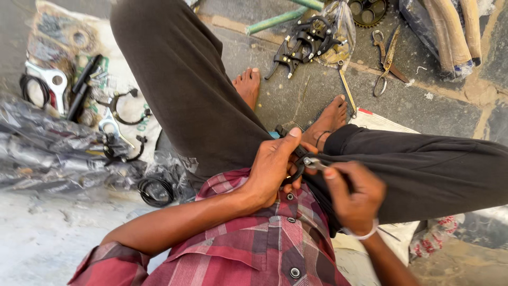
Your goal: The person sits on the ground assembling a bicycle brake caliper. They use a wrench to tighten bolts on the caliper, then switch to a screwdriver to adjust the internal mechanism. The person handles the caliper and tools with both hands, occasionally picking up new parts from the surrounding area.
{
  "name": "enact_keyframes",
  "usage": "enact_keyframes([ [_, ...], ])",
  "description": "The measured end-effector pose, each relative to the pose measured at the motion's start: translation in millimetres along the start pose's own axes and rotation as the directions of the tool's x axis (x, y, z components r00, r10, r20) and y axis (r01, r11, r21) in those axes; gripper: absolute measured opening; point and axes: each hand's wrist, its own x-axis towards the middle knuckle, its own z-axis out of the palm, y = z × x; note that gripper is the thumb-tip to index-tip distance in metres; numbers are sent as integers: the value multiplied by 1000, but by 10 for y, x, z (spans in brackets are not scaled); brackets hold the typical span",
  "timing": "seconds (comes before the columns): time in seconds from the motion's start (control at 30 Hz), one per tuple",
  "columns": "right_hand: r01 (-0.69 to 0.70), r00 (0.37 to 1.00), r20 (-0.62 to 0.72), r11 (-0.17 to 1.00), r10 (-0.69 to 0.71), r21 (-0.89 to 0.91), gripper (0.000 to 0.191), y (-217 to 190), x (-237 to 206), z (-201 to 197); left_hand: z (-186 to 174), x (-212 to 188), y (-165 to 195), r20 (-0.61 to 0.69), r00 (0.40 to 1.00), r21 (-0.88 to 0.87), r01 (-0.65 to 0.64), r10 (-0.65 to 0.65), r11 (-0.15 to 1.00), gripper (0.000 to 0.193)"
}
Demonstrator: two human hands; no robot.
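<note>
**Both Hands Closed on a Small Black Brake Part Over the Lap**

The person sat on the stone floor with knees drawn apart, and both hands met just right of the frame's centre. The left hand was wrapped around a black brake part, thumb raised toward twelve o'clock along its upper edge. The right hand, at four o'clock from the left, was curled shut around a thin tool whose metal tip touched the part; the tool's handle was hidden in the fist, so its kind could not be told, though it may have been a small wrench. A white band circled the right wrist.

The part lay above the checked red shirt, between the dark trouser legs, with two bare feet at twelve o'clock from it.

At twelve o'clock in the frame a clear bag of black brake arms rested near a toothed sprocket, and old scissors lay at one o'clock. At nine o'clock, on a printed sack, lay silver levers, black calipers and a coiled cable, beside crumpled plastic sheeting.
</note>
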Motion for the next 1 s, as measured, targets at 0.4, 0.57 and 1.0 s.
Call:
enact_keyframes([
  [0.4, 498, 695, 675, 843, -247, -205, 16, -65, 1077, -544, 69, 41, 16, 25, 998, 91, 55, -58, 994, 61],
  [0.57, 546, 660, 705, 810, -259, -213, 16, -133, 1093, -564, 70, 17, 27, 31, 999, 56, 38, -40, 998, 58],
  [1.0, 21, 999, 43, 984, -14, -175, 22, 101, 144, 161, -57, 64, -37, -59, 996, -9, -67, 66, 998, 49],
])
